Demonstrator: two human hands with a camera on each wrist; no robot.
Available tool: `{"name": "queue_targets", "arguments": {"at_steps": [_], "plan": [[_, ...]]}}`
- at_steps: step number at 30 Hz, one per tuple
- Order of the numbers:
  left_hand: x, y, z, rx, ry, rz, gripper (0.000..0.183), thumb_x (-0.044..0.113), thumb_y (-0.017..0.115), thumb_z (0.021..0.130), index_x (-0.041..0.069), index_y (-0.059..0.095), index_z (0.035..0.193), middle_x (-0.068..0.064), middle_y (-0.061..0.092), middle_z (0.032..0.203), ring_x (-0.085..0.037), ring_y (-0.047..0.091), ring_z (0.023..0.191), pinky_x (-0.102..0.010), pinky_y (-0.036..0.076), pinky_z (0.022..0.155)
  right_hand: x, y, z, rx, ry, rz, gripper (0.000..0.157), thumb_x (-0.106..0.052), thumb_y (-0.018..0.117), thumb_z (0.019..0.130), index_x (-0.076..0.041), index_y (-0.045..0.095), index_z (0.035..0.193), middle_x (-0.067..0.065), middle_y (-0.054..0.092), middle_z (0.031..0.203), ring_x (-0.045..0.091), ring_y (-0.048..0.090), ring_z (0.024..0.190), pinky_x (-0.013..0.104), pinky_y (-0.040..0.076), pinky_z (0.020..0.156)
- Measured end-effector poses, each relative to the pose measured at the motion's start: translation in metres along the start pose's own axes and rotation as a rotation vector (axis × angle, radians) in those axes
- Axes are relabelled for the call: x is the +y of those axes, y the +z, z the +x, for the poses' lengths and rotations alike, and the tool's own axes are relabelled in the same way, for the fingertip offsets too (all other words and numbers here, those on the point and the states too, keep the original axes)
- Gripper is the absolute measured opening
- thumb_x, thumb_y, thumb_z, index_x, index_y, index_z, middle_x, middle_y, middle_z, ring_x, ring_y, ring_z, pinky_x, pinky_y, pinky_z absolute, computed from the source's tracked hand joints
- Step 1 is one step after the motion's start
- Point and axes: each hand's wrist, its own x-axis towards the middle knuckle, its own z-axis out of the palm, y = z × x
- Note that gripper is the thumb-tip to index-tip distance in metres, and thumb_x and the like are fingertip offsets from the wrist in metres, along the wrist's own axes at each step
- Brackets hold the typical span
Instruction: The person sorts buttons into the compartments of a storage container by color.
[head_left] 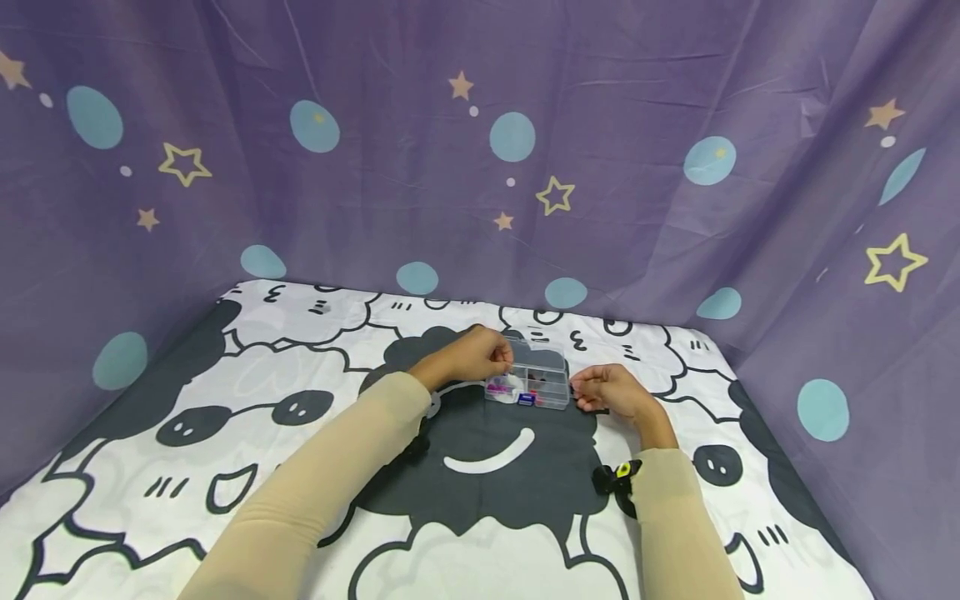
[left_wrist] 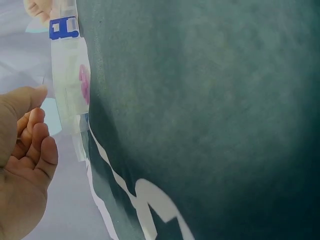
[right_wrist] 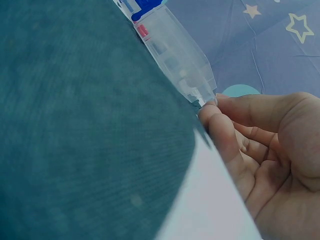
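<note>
A clear plastic compartment box (head_left: 551, 390) lies on the dark part of the printed cloth, its transparent lid (head_left: 542, 357) raised at the back. In its front compartments are a white round piece (head_left: 507, 390), a pink item (left_wrist: 84, 82) and a small red item (right_wrist: 143, 31). A blue piece (head_left: 527, 399) sits at the front edge. My left hand (head_left: 480, 354) is over the box's left side; in the left wrist view its thumb and forefinger pinch a thin needle-like piece (left_wrist: 43, 80). The fingertips of my right hand (head_left: 611, 390) pinch the box's right end.
A white cloth with black cartoon faces (head_left: 480, 567) covers the table. A purple curtain (head_left: 420, 217) with stars and blue spots hangs behind and at both sides. A black band with a yellow piece (head_left: 624, 473) is on my right wrist.
</note>
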Motion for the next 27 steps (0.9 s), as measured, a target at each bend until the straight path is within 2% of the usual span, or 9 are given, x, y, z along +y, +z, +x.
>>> {"name": "queue_targets", "arguments": {"at_steps": [5,10,27], "plan": [[-0.002,-0.003,-0.003,0.016,-0.010,0.038,0.006,0.010,0.072,0.093,0.010,0.074,0.088,0.003,0.069,0.078,-0.007,0.062,0.072,-0.024,0.052,0.070,-0.001,0.001,0.000,-0.002,-0.002,-0.005,0.024,0.000,0.058,0.101,0.018,0.060,0.117,0.006,0.066,0.083,0.011,0.065,0.069,0.025,0.057,0.066],[-0.006,-0.008,-0.012,0.013,-0.018,0.036,0.006,0.010,0.071,0.095,0.009,0.074,0.090,0.003,0.069,0.081,-0.009,0.063,0.073,-0.027,0.053,0.072,0.000,0.000,0.001,0.000,-0.007,0.002,0.023,0.001,0.058,0.101,0.018,0.060,0.117,0.007,0.066,0.082,0.011,0.066,0.069,0.025,0.057,0.066],[-0.039,-0.040,-0.070,-0.023,-0.077,0.066,0.008,0.009,0.073,0.093,0.010,0.071,0.086,0.004,0.064,0.075,-0.009,0.056,0.067,-0.029,0.050,0.065,0.001,0.000,0.000,0.005,-0.002,-0.004,0.024,0.000,0.059,0.101,0.018,0.060,0.117,0.007,0.066,0.083,0.011,0.065,0.069,0.025,0.057,0.065]]}}
